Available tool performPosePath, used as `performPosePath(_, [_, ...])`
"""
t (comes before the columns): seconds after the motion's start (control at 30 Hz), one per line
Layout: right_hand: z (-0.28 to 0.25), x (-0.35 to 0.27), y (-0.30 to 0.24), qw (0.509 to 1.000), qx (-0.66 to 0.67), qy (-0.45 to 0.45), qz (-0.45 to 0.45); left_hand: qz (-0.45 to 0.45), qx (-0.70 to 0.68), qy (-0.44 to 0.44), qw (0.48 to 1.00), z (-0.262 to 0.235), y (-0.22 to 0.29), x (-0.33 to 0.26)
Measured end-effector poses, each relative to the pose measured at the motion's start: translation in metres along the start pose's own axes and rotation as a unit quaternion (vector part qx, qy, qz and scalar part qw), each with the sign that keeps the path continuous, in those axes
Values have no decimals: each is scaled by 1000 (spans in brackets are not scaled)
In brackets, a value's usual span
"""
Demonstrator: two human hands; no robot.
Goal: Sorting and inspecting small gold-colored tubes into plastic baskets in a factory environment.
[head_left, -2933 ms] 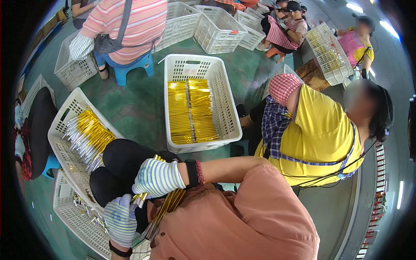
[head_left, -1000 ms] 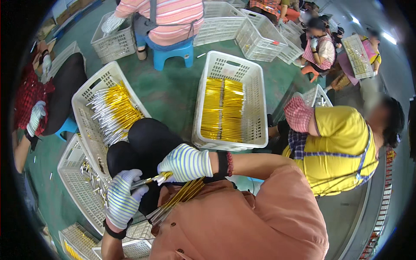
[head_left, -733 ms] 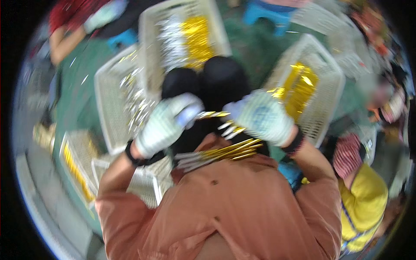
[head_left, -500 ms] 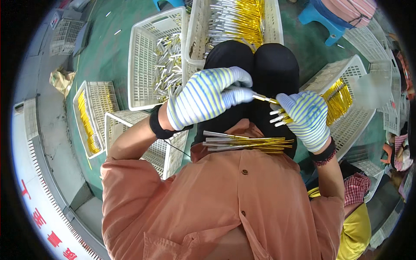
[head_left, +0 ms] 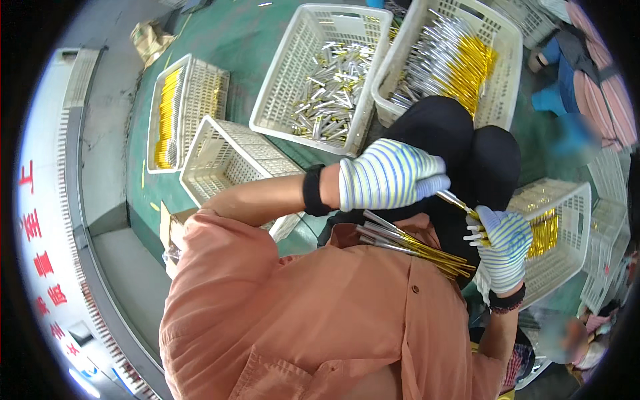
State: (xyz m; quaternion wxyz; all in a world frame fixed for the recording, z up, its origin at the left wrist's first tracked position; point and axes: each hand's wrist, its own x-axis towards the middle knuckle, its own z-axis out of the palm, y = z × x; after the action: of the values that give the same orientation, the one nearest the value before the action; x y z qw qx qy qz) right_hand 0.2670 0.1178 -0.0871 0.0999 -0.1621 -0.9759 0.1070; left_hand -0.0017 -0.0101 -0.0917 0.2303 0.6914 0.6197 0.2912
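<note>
bundle of slim silver-and-gold metal rods [head_left: 417,247] rested against salmon shirt [head_left: 327,287]; could slide if black-clad knees [head_left: 497,157] shifted. striped-gloved right hand [head_left: 505,247] clamped white-tipped gold sticks [head_left: 473,237], silver-gold rod [head_left: 456,199]; striped-gloved left hand [head_left: 393,175] pinched rod's silver end, thumb contact hidden. perforated white plastic crate [head_left: 568,250] beyond, partly covered.

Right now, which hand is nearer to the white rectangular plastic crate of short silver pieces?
Left: the striped-gloved left hand, pictured just below the crate; the right hand is farther, lower right.

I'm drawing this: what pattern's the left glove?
The left glove has blue and greenish stripes on white (head view).
</note>
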Motion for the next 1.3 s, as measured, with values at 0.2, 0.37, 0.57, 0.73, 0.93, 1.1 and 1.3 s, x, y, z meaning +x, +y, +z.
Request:
performPosePath(0.2, [2, 16, -1, 992, 110, -66, 22, 141, -23, 109, 984, 5, -18, -8])
performPosePath(0.37, [-11, 30, 2, 982, -168, 27, -84, -166, -177, -45, 969, -16, -11, 4])
performPosePath(0.57, [-16, 15, 18, 997, -56, -6, -51, 143, 126, 120, 974, -3, -7, 18])
performPosePath(0.73, [-8, 25, 0, 984, 121, 122, -54, 94, 228, -69, 967, 15, 37, 21])
performPosePath(0.93, [4, 20, -16, 988, -26, 50, -144, -114, -111, -325, 932, -15, 35, 30])
performPosePath(1.1, [-8, 21, -28, 975, -27, 109, -191, -234, -323, -441, 804, -36, 8, 32])
performPosePath(1.3, [-11, 27, -29, 975, 6, 83, -205, -334, -440, -437, 710, -35, 11, 14])
